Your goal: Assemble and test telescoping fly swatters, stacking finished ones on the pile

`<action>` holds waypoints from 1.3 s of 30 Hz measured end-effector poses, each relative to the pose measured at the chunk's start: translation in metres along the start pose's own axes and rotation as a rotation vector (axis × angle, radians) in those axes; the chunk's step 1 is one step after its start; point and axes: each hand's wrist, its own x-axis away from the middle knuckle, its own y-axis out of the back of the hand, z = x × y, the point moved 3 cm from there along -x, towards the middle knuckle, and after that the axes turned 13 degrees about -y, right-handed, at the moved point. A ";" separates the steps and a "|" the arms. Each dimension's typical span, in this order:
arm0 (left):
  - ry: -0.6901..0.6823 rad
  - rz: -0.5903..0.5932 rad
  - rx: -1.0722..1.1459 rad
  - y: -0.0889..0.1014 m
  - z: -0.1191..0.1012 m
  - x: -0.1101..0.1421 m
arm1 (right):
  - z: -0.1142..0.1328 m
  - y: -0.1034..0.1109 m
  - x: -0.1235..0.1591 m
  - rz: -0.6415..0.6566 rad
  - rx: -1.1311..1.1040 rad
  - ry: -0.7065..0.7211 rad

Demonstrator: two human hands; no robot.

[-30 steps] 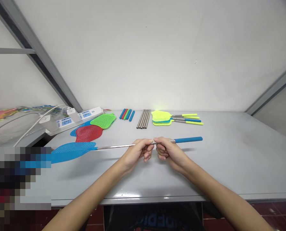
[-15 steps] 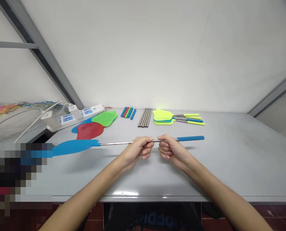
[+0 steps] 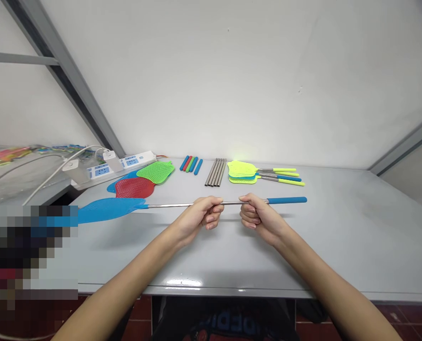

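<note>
Left hand (image 3: 198, 217) and right hand (image 3: 259, 215), both closed, grip the slim silver metal shaft (image 3: 231, 202) of a blue plastic flyswatter (image 3: 107, 210) above the grey table (image 3: 211, 265), handling that likely calls for aligned grips.

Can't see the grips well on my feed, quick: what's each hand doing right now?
Left hand: closed, holding the metal rod of the blue fly swatter.
Right hand: closed on the same rod, beside the blue handle.

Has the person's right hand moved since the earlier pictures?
Yes. Judged against the metal tubes lying on the table, the right hand has shifted to the right; its thumb tip is now farther from them.
</note>
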 end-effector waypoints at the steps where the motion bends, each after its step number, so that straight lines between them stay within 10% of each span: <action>1: 0.000 0.000 0.006 0.000 0.000 0.000 | 0.000 0.000 0.000 -0.001 0.004 0.000; 39: 0.015 -0.013 -0.015 0.010 -0.005 0.002 | 0.007 0.011 0.002 -0.024 0.017 0.040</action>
